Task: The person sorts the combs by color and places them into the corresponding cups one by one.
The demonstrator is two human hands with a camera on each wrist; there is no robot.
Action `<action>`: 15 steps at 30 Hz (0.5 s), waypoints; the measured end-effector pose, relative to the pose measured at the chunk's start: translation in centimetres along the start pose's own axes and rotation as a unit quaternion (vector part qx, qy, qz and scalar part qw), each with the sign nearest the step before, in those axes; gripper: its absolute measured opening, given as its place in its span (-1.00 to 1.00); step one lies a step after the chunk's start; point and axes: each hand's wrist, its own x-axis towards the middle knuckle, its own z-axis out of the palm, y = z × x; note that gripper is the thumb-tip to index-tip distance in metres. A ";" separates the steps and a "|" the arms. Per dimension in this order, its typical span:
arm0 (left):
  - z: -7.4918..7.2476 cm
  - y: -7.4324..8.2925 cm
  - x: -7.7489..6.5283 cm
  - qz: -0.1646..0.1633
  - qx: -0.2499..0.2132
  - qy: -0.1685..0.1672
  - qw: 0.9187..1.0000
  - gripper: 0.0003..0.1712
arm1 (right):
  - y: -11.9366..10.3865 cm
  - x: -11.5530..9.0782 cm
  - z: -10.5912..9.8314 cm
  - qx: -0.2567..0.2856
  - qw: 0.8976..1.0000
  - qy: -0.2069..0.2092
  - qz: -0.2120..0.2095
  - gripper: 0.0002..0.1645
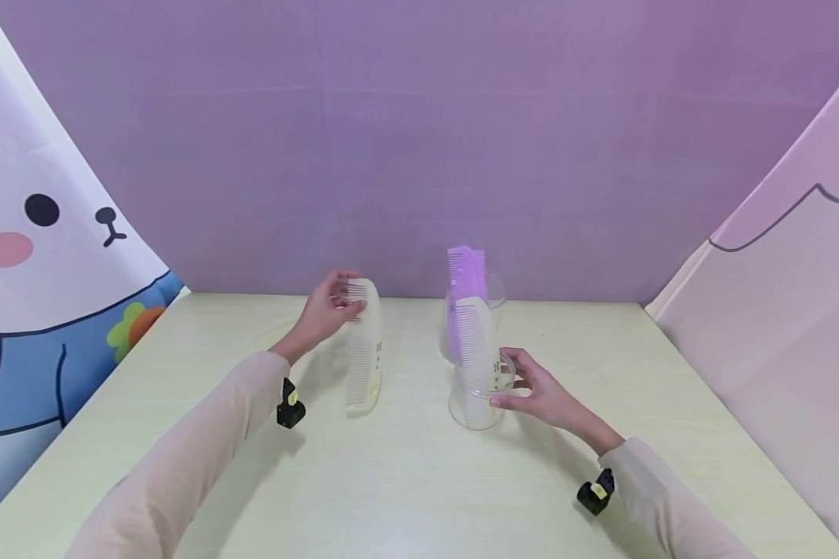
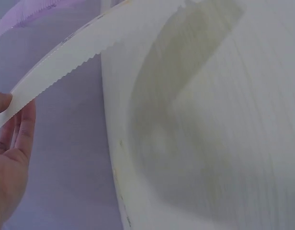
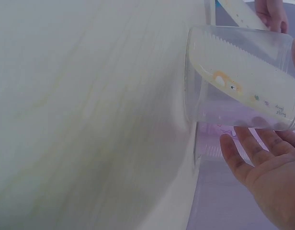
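Note:
My left hand [image 1: 324,312] pinches a white comb [image 1: 366,349] by its upper end, thumb on one face and fingers on the other. The comb stands lengthwise, its lower end towards me, and casts a shadow on the table in the left wrist view. At the right, my right hand [image 1: 544,394] holds a clear plastic cup [image 1: 464,411] near its rim, thumb and fingers around its side. Inside that cup stands a second white comb [image 3: 233,72] with small printed pictures, its upper part above the rim. A purple comb [image 1: 465,268] stands in another clear cup [image 1: 496,290] just behind.
All of this is on a pale wood-grain table [image 1: 391,481]. A purple cloth backdrop [image 1: 391,155] rises at the table's far edge. Printed cloths hang along both sides, the left one [image 1: 63,272] with a cartoon animal.

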 end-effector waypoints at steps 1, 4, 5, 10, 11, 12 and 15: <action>0.0 0.2 0.0 0.006 -0.004 0.003 1.000 -0.43 | 0.0 0.0 0.0 -0.001 1.000 0.000 -0.001 -0.16; 0.2 0.9 0.1 0.030 -0.013 0.016 0.999 -0.43 | 0.0 0.0 0.0 -0.001 1.000 0.001 -0.002 -0.16; 0.3 1.2 0.1 0.038 -0.016 0.021 0.999 -0.43 | 0.0 0.0 0.0 -0.001 1.000 0.001 -0.003 -0.16; 0.7 2.5 0.0 0.076 -0.042 0.042 0.995 -0.44 | 0.0 0.0 0.0 -0.001 1.000 0.000 -0.006 -0.17; 0.8 3.1 -0.2 0.082 -0.048 0.045 0.994 -0.44 | 0.0 0.0 0.0 -0.001 1.000 0.000 -0.007 -0.17; 0.9 3.6 -0.3 0.090 -0.052 0.047 0.993 -0.44 | 0.1 0.0 0.0 -0.001 1.000 -0.001 -0.007 -0.17; 1.1 4.5 -0.4 0.110 -0.062 0.056 0.990 -0.44 | 0.1 0.0 0.0 -0.002 1.000 0.000 -0.007 -0.17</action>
